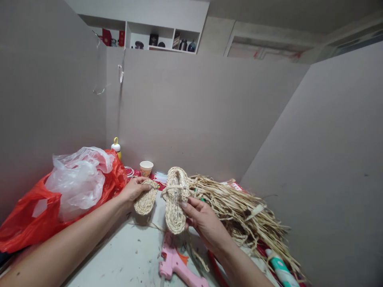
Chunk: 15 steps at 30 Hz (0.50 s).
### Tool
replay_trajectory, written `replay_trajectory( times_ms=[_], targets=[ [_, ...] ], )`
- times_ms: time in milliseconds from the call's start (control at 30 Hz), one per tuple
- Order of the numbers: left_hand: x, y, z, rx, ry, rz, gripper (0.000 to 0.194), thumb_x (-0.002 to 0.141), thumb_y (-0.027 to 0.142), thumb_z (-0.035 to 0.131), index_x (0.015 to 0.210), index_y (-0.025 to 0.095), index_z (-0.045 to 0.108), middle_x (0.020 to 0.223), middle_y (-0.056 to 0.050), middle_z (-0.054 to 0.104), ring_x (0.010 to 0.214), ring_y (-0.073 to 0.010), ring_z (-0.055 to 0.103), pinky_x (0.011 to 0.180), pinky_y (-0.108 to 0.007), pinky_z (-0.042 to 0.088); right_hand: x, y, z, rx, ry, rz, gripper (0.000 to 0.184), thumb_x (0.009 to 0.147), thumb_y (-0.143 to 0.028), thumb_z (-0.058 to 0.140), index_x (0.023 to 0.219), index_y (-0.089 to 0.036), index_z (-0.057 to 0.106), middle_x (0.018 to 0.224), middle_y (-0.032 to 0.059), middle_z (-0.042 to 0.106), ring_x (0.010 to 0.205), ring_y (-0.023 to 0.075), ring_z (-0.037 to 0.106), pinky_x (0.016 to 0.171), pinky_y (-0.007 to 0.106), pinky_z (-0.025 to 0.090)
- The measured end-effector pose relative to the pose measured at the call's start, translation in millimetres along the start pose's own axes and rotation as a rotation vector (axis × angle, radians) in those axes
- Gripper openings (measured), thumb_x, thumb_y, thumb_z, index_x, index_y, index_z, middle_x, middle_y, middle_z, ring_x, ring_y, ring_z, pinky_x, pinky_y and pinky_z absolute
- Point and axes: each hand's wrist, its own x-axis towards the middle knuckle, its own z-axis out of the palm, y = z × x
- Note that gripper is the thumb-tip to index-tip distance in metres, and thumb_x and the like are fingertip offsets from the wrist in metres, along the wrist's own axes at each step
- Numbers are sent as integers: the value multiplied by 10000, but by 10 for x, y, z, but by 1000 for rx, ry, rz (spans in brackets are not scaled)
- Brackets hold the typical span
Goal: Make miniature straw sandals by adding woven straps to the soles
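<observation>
My left hand [138,190] pinches the upper end of a small oval woven straw sole [145,201], thumb across its top. In my right hand [196,217] is a longer woven straw sandal [176,215], gripped by its right edge, with a braided strap across its upper part. Both pieces are held up side by side over the table, slightly apart. A loose strand of straw hangs below the sandal. Just under it lies a pink hot glue gun [176,259], its top end partly hidden behind the sandal.
Dried straw [239,207] is heaped at the right, beside a green-and-white tube [281,267]. Red and white plastic bags [80,183] fill the left. A paper cup [146,168] and a yellow-looped bottle [116,148] stand at the back, near white sticks [160,177]. Grey partitions [185,107] surround the table.
</observation>
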Motion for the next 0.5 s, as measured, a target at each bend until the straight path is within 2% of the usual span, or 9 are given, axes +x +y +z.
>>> replay_trajectory(
  times_ms=[133, 233, 400, 500],
  targets=[
    [-14, -172, -9, 196, -105, -126, 352, 507, 161, 713, 850, 137, 640, 678, -38, 695, 604, -187, 640, 625, -319, 499, -7, -9, -6, 37, 0, -3, 250, 689, -381, 763, 759, -150, 697, 628, -9, 606, 516, 84, 510, 451, 181, 442],
    [-56, -188, 6, 368, -183, -145, 371, 508, 190, 722, 871, 152, 655, 737, -32, 707, 670, -203, 651, 638, -305, 488, -2, -11, -20, 48, 5, -20, 247, 692, -381, 761, 770, -154, 703, 629, -11, 607, 524, 87, 518, 452, 182, 450],
    [-89, -47, -41, 686, -263, -105, 510, 439, 232, 789, 937, 168, 695, 849, -31, 716, 840, -246, 643, 742, -301, 459, 7, -22, -35, 34, 0, -37, 240, 716, -386, 740, 790, -160, 701, 658, -6, 605, 560, 99, 522, 467, 191, 460],
    [-85, 121, -107, 831, -244, -58, 671, 411, 308, 822, 1049, 158, 677, 988, -88, 700, 913, -290, 626, 800, -339, 439, 10, -25, -30, 40, 13, -32, 230, 685, -372, 766, 728, -163, 681, 636, -19, 566, 561, 103, 510, 468, 202, 465]
  ],
)
